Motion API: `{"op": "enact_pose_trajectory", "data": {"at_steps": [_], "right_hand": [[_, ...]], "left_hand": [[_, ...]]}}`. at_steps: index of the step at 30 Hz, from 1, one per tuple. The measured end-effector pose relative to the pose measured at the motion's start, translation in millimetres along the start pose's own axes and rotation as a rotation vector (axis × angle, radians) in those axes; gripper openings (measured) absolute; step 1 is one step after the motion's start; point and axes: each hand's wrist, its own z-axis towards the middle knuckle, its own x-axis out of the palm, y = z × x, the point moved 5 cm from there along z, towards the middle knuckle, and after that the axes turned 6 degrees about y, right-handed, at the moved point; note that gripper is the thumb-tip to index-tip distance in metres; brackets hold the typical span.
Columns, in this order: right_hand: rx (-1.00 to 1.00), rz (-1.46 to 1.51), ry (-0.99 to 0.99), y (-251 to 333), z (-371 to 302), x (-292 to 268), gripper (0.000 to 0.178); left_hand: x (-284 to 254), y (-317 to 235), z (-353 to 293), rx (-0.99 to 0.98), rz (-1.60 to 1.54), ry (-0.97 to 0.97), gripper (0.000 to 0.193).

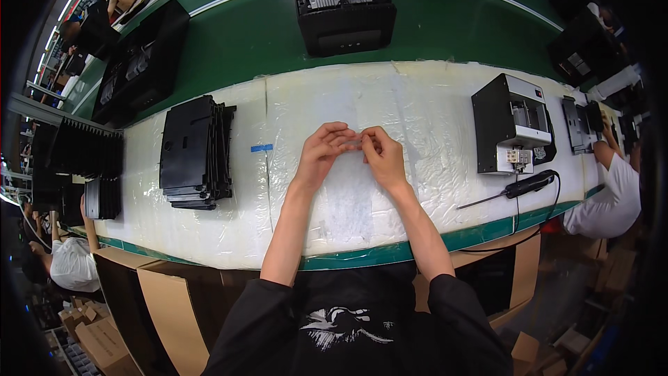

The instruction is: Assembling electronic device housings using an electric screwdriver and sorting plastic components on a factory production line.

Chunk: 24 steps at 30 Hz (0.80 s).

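My left hand (322,154) and my right hand (384,159) meet above the middle of the covered white tabletop (348,212). Their fingertips come together, with the fingers of both hands curled in. Thumb and forefinger of the right hand pinch close to the left fingertips. Whatever lies between them is too small to make out. Well to the left stands a stack of black panels (186,150), apart from my hands. On the right, a corded electric screwdriver (532,184) lies in front of a black and white benchtop machine (511,125).
Beyond the tabletop, a green belt (243,35) carries a large black housing (348,31) and another dark housing (142,63). Blue tape (261,147) sticks to the table. Open cardboard boxes (170,306) stand below its front edge. Co-workers sit at both sides.
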Motion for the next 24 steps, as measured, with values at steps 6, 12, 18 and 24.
{"op": "enact_pose_trajectory", "data": {"at_steps": [6,12,18,24], "right_hand": [[-0.006,0.005,0.011,0.9,-1.1,-1.5,0.014],[-0.006,0.032,0.012,-0.7,-0.3,-0.7,0.014],[-0.007,0.050,0.008,-1.5,-1.0,-1.8,0.014],[0.007,0.076,0.012,-0.2,0.7,-0.7,0.014]], "left_hand": [[-0.6,0.9,0.6,0.010,-0.014,-0.012,0.046],[1.0,0.4,1.2,0.014,-0.012,-0.006,0.046],[-0.5,1.2,1.0,0.012,-0.017,-0.025,0.047],[-6.8,0.5,-0.8,0.025,-0.067,-0.035,0.048]]}}
